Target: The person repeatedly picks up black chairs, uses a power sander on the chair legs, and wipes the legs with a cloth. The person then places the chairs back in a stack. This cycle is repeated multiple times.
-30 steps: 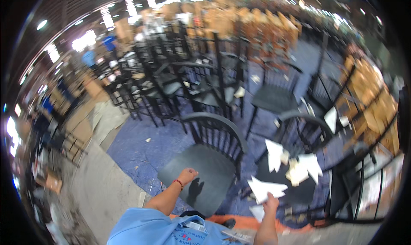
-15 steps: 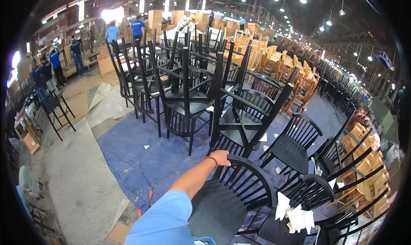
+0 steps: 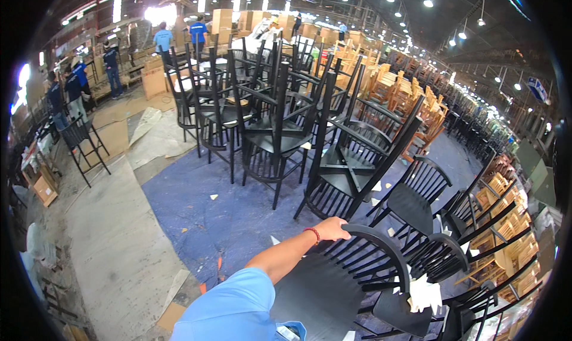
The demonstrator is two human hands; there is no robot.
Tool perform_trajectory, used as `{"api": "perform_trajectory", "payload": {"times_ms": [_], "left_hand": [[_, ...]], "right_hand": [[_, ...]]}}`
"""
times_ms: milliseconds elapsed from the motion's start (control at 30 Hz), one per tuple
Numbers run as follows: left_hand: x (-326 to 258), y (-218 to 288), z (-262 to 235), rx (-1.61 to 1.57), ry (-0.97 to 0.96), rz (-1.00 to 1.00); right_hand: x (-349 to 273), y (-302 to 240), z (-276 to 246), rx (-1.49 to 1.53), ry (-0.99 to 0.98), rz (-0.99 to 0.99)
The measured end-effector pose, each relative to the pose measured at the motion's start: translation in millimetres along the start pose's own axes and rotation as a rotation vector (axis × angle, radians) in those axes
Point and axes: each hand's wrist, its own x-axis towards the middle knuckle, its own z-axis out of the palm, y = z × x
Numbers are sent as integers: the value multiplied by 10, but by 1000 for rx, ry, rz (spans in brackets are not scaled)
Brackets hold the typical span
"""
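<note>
My left hand (image 3: 335, 228) grips the curved top rail of a black spindle-back chair (image 3: 339, 281) just in front of me. A red band circles that wrist and a blue sleeve covers the upper arm. My right hand is out of view. White paper sheets (image 3: 424, 293) lie on the seat of the neighbouring black chair (image 3: 417, 263) to the right.
Stacked black chairs (image 3: 280, 120) crowd the blue floor mat (image 3: 202, 210) ahead. Pale wooden chairs (image 3: 411, 96) stand further right. Several people in blue shirts (image 3: 162, 40) work at the far left, near cardboard boxes (image 3: 221, 20). Bare concrete floor (image 3: 107, 245) runs along the left.
The view has swung up from the chair seat toward the hall. My left hand moved from the seat to the chair's top rail. My right hand with its white paper left the view.
</note>
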Motion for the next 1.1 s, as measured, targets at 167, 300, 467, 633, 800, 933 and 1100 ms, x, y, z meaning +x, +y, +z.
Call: {"api": "perform_trajectory", "payload": {"times_ms": [167, 300, 467, 633, 800, 933, 1100], "left_hand": [[-1315, 304, 448, -16, -151, 187], [-2461, 233, 1117, 104, 318, 409], [-3181, 204, 1388, -175, 563, 302], [-4019, 154, 929, -363, 733, 209], [-5272, 267, 343, -301, 866, 247], [-6615, 299, 1, -264, 1046, 331], [-8631, 258, -171, -154, 1317, 431]], "right_hand": [[-82, 158, -145, 113, -109, -58], [-174, 116, -206, 198, -198, -84], [-317, 40, -305, 265, -269, -134], [-833, 85, -67, 287, -391, -134], [-1675, 385, 378, 300, -544, -87], [-2669, 910, 1013, 273, -746, -6], [-4095, 1606, 1864, 146, -1040, 84]]}}
